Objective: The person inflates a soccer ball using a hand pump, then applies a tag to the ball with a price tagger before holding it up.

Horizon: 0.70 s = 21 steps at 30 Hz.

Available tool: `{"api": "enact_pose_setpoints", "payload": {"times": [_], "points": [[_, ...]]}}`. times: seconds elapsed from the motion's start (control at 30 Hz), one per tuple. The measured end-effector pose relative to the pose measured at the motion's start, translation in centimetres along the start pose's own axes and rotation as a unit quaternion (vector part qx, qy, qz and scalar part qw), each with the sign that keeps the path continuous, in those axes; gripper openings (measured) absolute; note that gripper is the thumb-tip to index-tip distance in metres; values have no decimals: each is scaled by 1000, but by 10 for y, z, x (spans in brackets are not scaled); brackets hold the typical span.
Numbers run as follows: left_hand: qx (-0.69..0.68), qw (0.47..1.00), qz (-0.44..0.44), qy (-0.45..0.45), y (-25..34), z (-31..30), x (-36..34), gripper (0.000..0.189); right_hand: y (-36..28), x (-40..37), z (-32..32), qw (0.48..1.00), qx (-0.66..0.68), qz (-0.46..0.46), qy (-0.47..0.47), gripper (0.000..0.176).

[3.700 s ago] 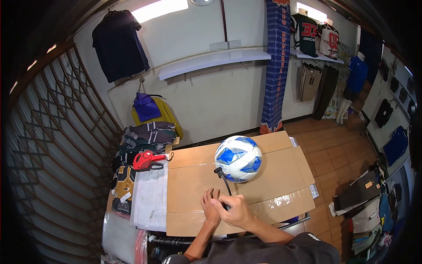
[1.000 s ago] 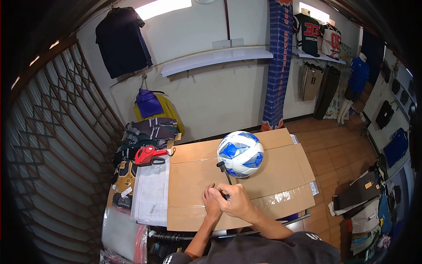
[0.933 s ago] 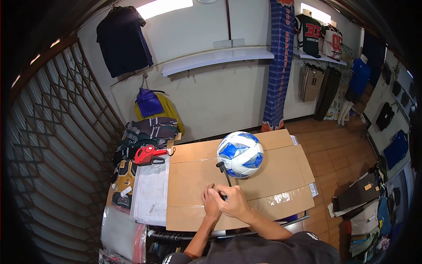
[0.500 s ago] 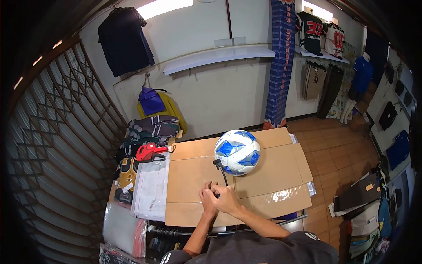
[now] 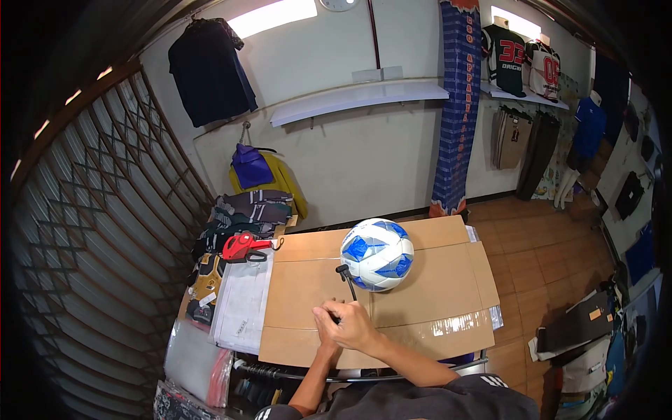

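Note:
A white soccer ball with blue and grey panels rests on the flattened cardboard in front of me. Just left of the ball, a black pump hose rises from my hands, its angled head close by the ball's lower left side. My right hand is closed around the hose's lower end, where a bit of black shows between the fingers. Tucked under it, my left hand is also closed at the same spot, mostly covered by the right.
Left of the cardboard lies a white packet stack with a red price-label gun at its far end. Folded clothes are piled behind. A metal rail runs along the near edge. A banner-wrapped pillar stands beyond the table.
My view has tilted slightly, so the scene sits lower. My right hand has moved over my left, hiding more of its fingers. The ball and hose head keep their places.

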<state>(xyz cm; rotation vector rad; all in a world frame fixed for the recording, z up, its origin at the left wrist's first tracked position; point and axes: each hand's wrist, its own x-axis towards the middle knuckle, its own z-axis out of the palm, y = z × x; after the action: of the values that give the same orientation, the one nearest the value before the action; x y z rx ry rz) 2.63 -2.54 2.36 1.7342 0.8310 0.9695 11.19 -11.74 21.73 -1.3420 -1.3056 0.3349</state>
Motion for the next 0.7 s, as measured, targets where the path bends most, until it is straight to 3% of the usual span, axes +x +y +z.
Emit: {"api": "enact_pose_setpoints", "payload": {"times": [0.03, 0.07, 0.13, 0.23, 0.27, 0.3, 0.37, 0.43, 0.5, 0.57, 0.7], "points": [[-65, 998, -1, 27, 0, 3, 0, 41, 9, -2, 6, 1000, -6, -3, 4, 31], [14, 999, 26, 24, -8, 2, -1, 34, 19, -5, 11, 1000, -12, -6, 6, 31], [174, 982, 76, 18, -27, -4, -5, 46, 43, -12, 23, 1000, -1, -4, 31, 31], [307, 938, 158, 35, -28, -2, -3, 45, 62, -17, 22, 1000, 4, 6, 22, 29], [135, 985, 104, 27, -34, 3, -4, 44, 64, -21, 18, 1000, 3, 11, 11, 27], [-40, 998, 44, 19, -38, 8, -4, 44, 61, -23, 18, 999, -5, 38, 2, 27], [-54, 997, 41, 25, -44, 9, -6, 43, 50, -25, 18, 996, -20, 89, -15, 28], [263, 952, 149, 43, -22, 2, -5, 41, 42, -27, 10, 998, -17, 56, -20, 28], [364, 910, 188, 61, -16, 2, -8, 40, 32, -21, 4, 1000, -11, 20, -21, 29], [303, 938, 160, 51, -19, 4, -9, 39, 17, -9, -4, 1000, -5, -20, -23, 31], [191, 975, 107, 40, -25, 9, -13, 38, -41, 10, -39, 997, 48, -12, -55, 32]]}}
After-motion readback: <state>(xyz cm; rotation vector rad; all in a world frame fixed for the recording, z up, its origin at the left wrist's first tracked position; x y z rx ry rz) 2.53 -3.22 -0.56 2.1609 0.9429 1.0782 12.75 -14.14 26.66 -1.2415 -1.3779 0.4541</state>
